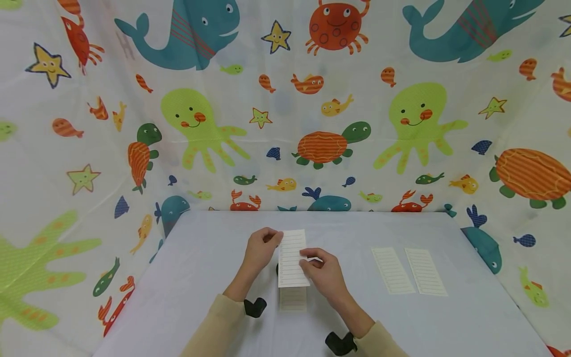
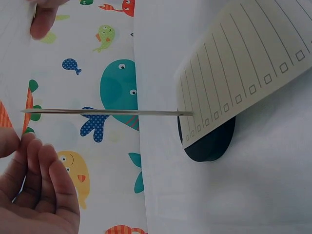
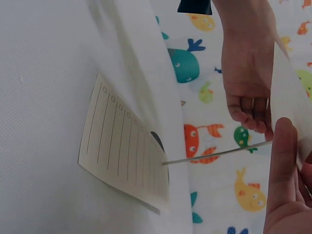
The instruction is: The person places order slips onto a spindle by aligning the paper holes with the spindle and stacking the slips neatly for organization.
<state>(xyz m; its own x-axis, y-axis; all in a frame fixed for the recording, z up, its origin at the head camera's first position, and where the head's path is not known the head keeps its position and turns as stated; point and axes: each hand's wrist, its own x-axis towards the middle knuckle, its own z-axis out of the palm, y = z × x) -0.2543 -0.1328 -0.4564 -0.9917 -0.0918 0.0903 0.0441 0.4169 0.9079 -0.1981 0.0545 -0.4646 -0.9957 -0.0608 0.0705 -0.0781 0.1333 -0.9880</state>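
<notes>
My left hand (image 1: 260,252) pinches the upper left edge of a lined checklist sheet (image 1: 292,258) with a column of small checkboxes. On the sheet's right edge, the thumb and fingers of my right hand (image 1: 325,273) pinch it near mid-height. Both wrist views show this sheet edge-on as a thin strip. A second checklist sheet (image 2: 239,73) stands tilted beneath it, against a dark rounded object (image 2: 209,141). The held sheet's lower edge meets or overlaps the second sheet in these views. Most of the dark object is hidden behind the paper.
Two more lined sheets (image 1: 392,271) lie side by side on the right of the white table (image 1: 192,277). A curtain (image 1: 276,168) printed with sea animals hangs behind the table and along its sides. Black wrist devices (image 1: 255,307) sit at both sleeves.
</notes>
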